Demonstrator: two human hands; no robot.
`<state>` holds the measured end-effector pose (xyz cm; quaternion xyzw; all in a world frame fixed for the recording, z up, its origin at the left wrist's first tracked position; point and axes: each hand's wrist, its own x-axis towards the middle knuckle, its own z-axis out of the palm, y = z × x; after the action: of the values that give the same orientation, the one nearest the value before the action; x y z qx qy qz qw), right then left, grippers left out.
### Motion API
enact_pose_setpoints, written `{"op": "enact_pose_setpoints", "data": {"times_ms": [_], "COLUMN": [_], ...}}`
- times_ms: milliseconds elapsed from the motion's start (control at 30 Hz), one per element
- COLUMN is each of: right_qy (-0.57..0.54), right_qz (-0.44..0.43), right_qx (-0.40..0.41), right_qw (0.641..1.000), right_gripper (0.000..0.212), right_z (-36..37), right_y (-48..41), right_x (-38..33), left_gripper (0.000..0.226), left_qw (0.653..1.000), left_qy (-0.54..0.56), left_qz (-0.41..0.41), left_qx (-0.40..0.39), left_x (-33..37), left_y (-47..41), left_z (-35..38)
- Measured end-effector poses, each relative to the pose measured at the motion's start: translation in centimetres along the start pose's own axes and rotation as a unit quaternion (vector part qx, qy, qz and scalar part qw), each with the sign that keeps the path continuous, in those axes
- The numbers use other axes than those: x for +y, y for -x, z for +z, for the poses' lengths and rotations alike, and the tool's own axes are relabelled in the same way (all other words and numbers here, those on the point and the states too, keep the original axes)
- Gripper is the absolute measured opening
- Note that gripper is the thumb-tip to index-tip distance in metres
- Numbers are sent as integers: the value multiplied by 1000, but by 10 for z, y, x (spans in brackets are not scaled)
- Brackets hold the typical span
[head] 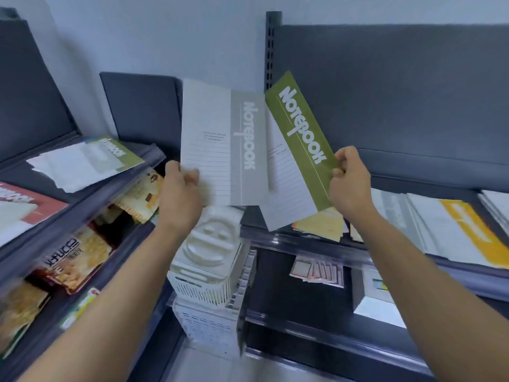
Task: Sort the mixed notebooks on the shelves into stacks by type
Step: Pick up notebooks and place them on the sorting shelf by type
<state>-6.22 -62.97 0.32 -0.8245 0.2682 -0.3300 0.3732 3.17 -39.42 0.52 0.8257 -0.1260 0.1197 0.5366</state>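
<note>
I hold two notebooks up in front of the shelves. My left hand (181,186) grips the lower left edge of a grey-banded notebook (220,144). My right hand (348,180) pinches the lower right edge of a green-banded notebook (297,150), which tilts to the right and lies partly behind the grey one. On the left shelf (41,232) lies another green-banded notebook (88,164) over loose white sheets, with a red-banded notebook (19,205) nearer the left edge. On the right shelf (358,244) lies a yellow-banded notebook (454,230).
A white plastic bin stack (209,260) stands in the corner between the two shelf units. Patterned notebooks (80,263) fill the lower left shelves. Small red-bordered labels (319,271) and a white box (377,296) sit on the lower right shelf. Yellow cards (322,224) lie under the green notebook.
</note>
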Motion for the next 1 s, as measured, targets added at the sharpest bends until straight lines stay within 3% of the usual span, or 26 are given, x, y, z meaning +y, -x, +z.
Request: {"op": "enact_pose_setpoints", "data": {"times_ms": [500,733,1000], "right_qy": [42,74,92], "right_qz": [58,95,130], "right_qx": [106,200,233], "right_qw": [992,972,959], "right_gripper": [21,27,29], "right_z": [-239,-302,-348], "right_y": [-36,-18,-14], "right_x": [160,194,229], "left_gripper": [9,8,10], "left_qw": [986,971,956], "left_qy": [85,94,103], "left_qz": [21,63,76], "left_qx": [-142,-209,-262], "left_x": [146,185,213], "left_y": [102,121,147], "left_z": [221,282,323]}}
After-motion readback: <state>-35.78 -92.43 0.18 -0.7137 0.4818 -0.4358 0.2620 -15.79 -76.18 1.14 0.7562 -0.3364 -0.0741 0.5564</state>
